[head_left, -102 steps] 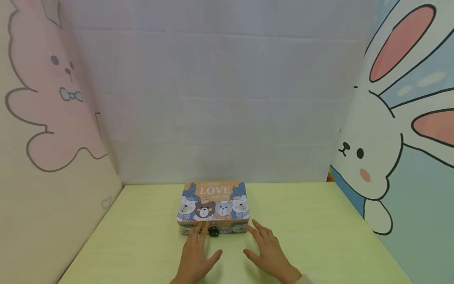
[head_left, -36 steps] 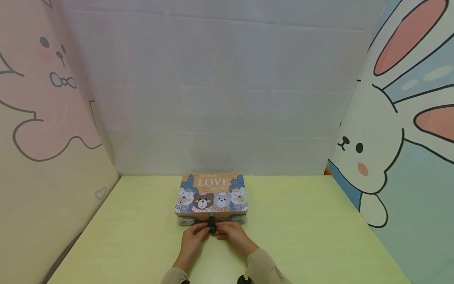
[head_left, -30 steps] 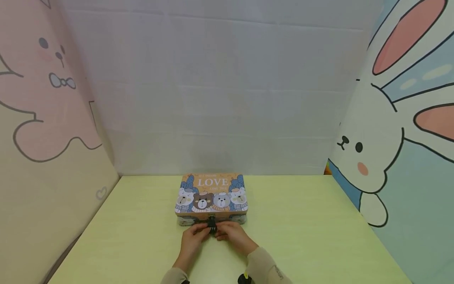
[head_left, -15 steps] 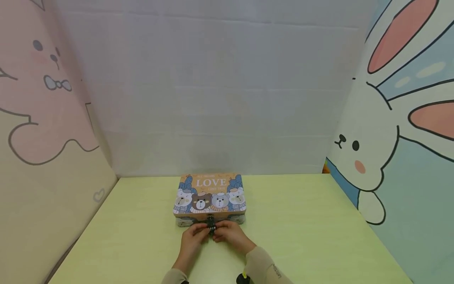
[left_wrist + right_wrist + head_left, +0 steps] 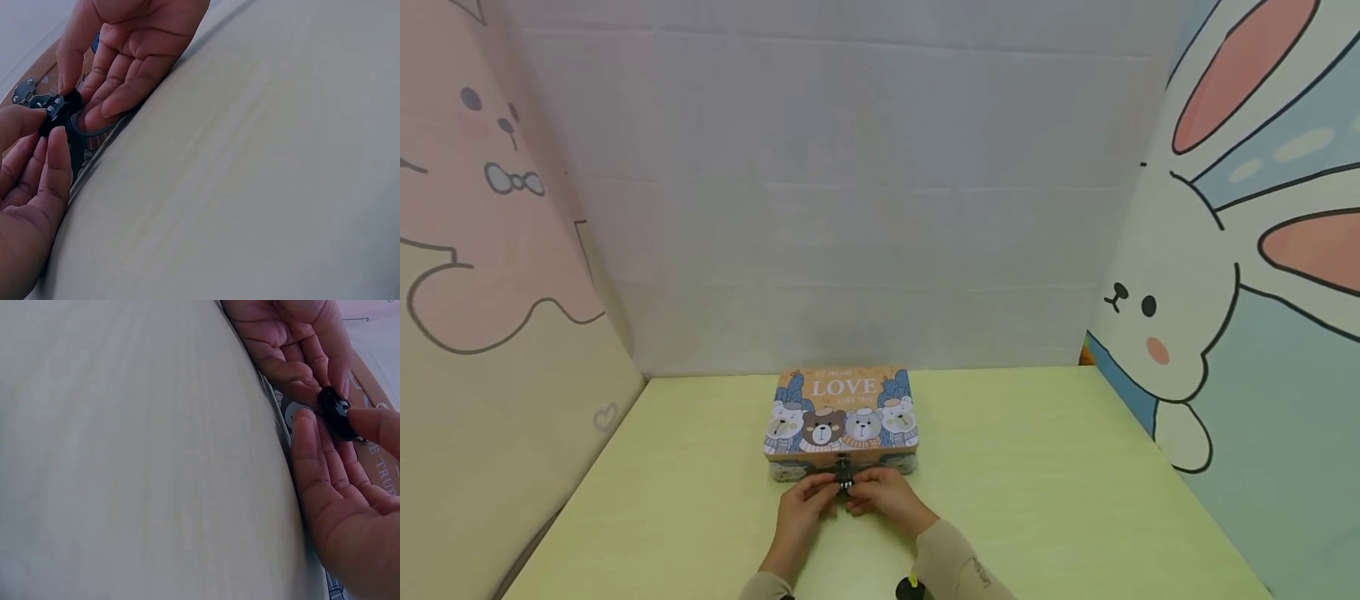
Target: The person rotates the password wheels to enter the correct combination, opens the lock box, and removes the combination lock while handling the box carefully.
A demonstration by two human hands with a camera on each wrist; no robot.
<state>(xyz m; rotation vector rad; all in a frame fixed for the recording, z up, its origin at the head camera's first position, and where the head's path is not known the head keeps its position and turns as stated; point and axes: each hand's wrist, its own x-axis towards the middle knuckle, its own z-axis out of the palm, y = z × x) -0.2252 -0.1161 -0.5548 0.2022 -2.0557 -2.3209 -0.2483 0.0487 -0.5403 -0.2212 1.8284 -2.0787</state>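
Observation:
A closed tin box (image 5: 841, 417) with cartoon bears and the word LOVE on its lid rests near the back of the table. From the clasp at its front hangs a small black combination padlock (image 5: 845, 477), its number dials (image 5: 55, 106) facing up in the left wrist view. My left hand (image 5: 797, 515) pinches the padlock from the left between thumb and fingertips. On the other side, my right hand (image 5: 891, 502) pinches it too, thumb on top in the right wrist view, where the black body (image 5: 337, 414) shows between both hands' fingers.
The pale yellow table (image 5: 1037, 483) spreads out around the box. A white wall (image 5: 880, 208) stands behind it, with rabbit-printed panels (image 5: 1172, 333) at the sides. A round black item (image 5: 911, 588) with a yellow bit shows beside the right sleeve (image 5: 958, 567).
Both hands, first spread open in front of the box, have come together and taken hold of the padlock. Over the last second they stay there with only slight finger movement; the view shifts a little.

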